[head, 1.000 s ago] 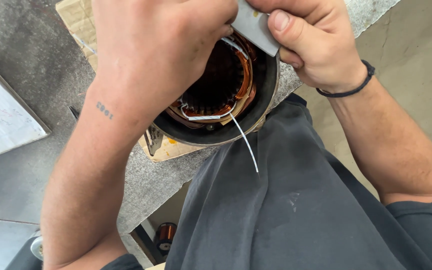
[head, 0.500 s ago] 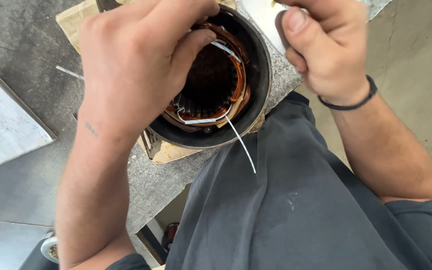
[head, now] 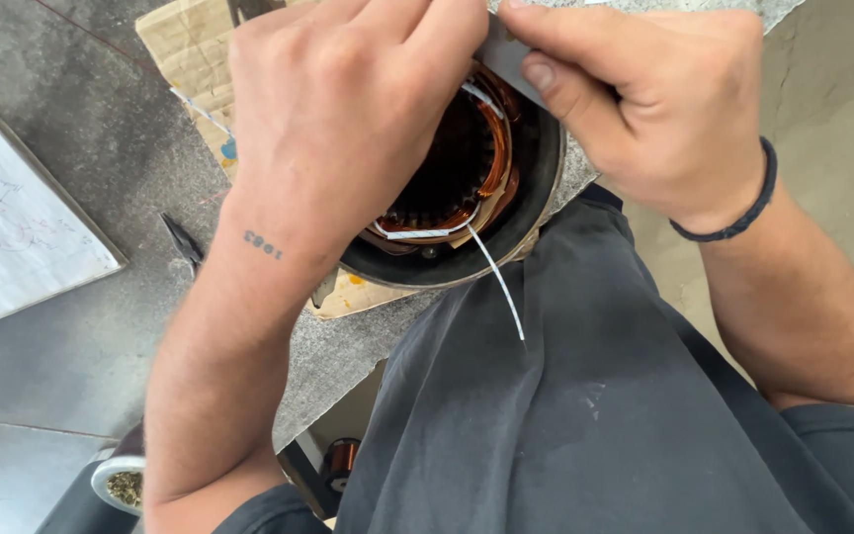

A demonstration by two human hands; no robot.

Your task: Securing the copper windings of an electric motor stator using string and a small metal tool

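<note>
Head view: your left hand sits over the stator, fingers curled down onto the top of the copper winding; what they pinch, if anything, is hidden under the hand. Your right hand comes in from the right, thumb and fingers closed on a flat grey strip at the stator's far rim. The stator lies on cardboard at the bench edge, just above your lap. White sleeve runs out from the winding and hangs over the near rim, off the bench. Black band on your right wrist. Left of the stator: a dark pointed tool on the bench, and further left a paper sheet with sketches. Below the bench edge, a copper wire spool.
</note>
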